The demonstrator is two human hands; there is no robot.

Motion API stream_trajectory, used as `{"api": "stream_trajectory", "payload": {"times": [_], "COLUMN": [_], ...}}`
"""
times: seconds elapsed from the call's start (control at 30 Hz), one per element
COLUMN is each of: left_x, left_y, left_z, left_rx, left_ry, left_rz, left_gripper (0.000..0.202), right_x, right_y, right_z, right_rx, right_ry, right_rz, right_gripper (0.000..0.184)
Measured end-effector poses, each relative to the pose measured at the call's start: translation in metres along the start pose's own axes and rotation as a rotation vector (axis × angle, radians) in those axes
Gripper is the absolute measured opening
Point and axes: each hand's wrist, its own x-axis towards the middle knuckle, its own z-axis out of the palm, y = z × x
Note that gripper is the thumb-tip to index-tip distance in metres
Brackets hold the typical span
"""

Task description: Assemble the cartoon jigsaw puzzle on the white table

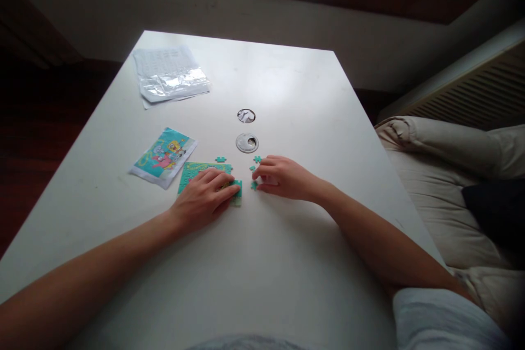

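Observation:
My left hand (207,194) lies flat over a partly joined jigsaw puzzle (192,168) with a teal background, hiding much of it. Its fingertips rest near a teal piece at the puzzle's right side. Just to the right, my right hand (281,178) is curled with thumb and fingers at a small teal puzzle piece (254,186). Close to its fingertips lie two more loose pieces, a puzzle piece (257,159) and a smaller-looking puzzle piece (252,168). Another loose teal puzzle piece (221,159) sits above the joined part.
A printed cartoon picture sheet (164,156) lies left of the puzzle. Clear plastic packaging with paper (172,76) is at the white table's (279,82) far left. A round hole (246,116) and a metal disc (247,143) are mid-table. A beige cushioned seat (430,197) stands at right.

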Motion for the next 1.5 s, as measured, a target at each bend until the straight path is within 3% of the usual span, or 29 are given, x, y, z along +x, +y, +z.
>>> {"api": "stream_trajectory", "payload": {"times": [0.23,0.33,0.5,0.6,0.83,0.97,1.07,1.23,1.37,1.5], "left_x": [-0.001,-0.001,-0.001,0.0,0.001,0.008,0.012,0.014,0.015,0.016], "left_y": [0.001,0.001,0.002,0.003,-0.001,-0.016,-0.028,-0.032,-0.019,-0.005], "left_z": [0.001,0.001,0.001,0.001,0.002,-0.003,-0.007,-0.006,-0.003,-0.003], "left_rx": [0.001,-0.001,0.003,0.0,-0.013,0.052,0.107,0.086,0.041,0.049], "left_ry": [0.004,0.008,0.019,0.036,0.079,0.159,0.15,0.111,0.077,-0.02], "left_rz": [-0.01,-0.008,-0.025,-0.025,-0.069,-0.296,-0.431,-0.407,-0.334,-0.257], "left_gripper": [0.03,0.029,0.029,0.029,0.021,0.022,0.027,0.024,0.026,0.033], "right_x": [0.0,0.001,0.006,0.007,0.008,0.01,0.013,0.015,0.015,0.017], "right_y": [-0.006,0.004,0.023,0.027,0.025,0.026,0.028,0.031,0.024,0.011], "right_z": [0.004,0.007,0.011,0.015,0.021,0.024,0.027,0.028,0.029,0.034], "right_rx": [-0.018,0.029,0.011,-0.1,-0.122,-0.132,-0.128,-0.094,-0.094,-0.12], "right_ry": [-0.088,0.017,0.341,0.359,0.34,0.355,0.373,0.411,0.447,0.396], "right_rz": [-0.01,0.06,0.267,0.302,0.246,0.215,0.201,0.189,0.144,0.036], "right_gripper": [0.006,0.004,0.008,0.014,0.01,0.015,0.016,0.015,0.013,0.013]}}
